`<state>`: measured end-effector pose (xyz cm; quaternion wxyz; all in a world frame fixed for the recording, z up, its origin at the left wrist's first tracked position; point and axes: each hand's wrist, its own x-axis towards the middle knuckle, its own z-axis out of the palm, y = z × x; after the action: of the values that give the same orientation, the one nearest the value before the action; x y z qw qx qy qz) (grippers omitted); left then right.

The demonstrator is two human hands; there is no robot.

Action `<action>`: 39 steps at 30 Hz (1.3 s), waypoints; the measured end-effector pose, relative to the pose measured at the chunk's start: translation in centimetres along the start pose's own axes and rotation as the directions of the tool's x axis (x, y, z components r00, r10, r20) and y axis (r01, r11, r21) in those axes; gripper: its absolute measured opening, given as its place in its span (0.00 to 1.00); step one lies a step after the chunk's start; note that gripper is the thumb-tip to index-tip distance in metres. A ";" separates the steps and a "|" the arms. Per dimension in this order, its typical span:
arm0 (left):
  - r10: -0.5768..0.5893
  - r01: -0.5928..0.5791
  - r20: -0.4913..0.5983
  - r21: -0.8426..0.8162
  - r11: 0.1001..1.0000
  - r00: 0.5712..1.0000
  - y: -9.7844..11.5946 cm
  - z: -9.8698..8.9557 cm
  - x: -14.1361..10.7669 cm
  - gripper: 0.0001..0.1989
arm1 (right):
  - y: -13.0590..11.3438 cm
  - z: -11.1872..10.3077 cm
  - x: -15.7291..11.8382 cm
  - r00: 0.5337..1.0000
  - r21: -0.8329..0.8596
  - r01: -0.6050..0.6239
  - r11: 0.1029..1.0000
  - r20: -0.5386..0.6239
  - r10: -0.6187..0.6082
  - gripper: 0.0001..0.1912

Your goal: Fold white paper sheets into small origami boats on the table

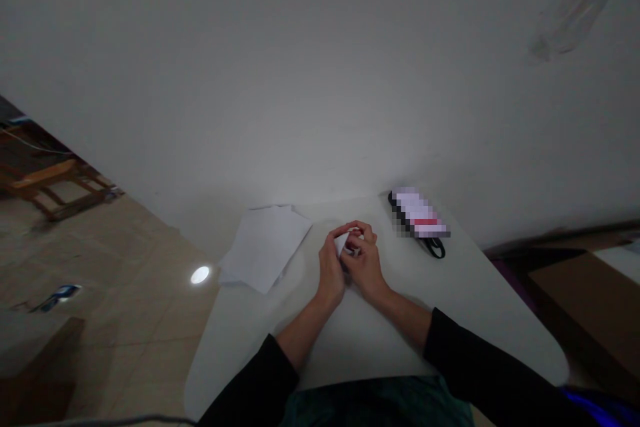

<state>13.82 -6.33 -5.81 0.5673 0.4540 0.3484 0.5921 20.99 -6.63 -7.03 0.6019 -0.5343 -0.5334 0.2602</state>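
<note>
White paper piece point(341, 243) between left hand point(331, 268) and right hand point(367, 265).

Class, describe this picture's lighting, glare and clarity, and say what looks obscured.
Head view: light is dim, with bright round glare on the tiled floor; head view: pixelation covers most of the phone-like object; head view: white paper between left hand and right hand lacks fine detail.

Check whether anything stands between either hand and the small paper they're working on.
Nothing visible does: the left hand and right hand are both on the small paper. The sheets lie to the left and the phone to the right, both clear of the hands.
</note>
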 end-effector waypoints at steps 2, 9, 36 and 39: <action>0.042 -0.040 -0.020 0.099 0.994 0.999 -0.1 -0.3 -0.1 0.24 | 0.6 0.0 0.1 0.998 0.093 -0.056 0.994 0.017 0.055 0.08; 0.114 -0.117 0.025 0.260 0.959 0.993 -0.1 -1.1 0.0 0.23 | 1.3 -0.1 0.3 0.989 0.168 -0.133 0.977 0.090 0.119 0.08; 0.055 -0.100 0.115 0.432 0.896 0.992 -1.4 -1.4 0.2 0.25 | 2.1 -0.4 0.4 0.994 -0.031 -0.098 0.995 -0.053 0.097 0.05; 0.076 -0.109 0.095 0.426 0.898 0.993 -1.4 -1.4 0.0 0.28 | 2.2 -0.4 0.7 0.997 0.002 -0.077 0.997 0.011 0.077 0.06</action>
<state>13.02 -6.07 -7.54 0.4373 0.6061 0.4266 0.5094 22.15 -5.50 -8.77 0.5894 -0.5522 -0.5154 0.2866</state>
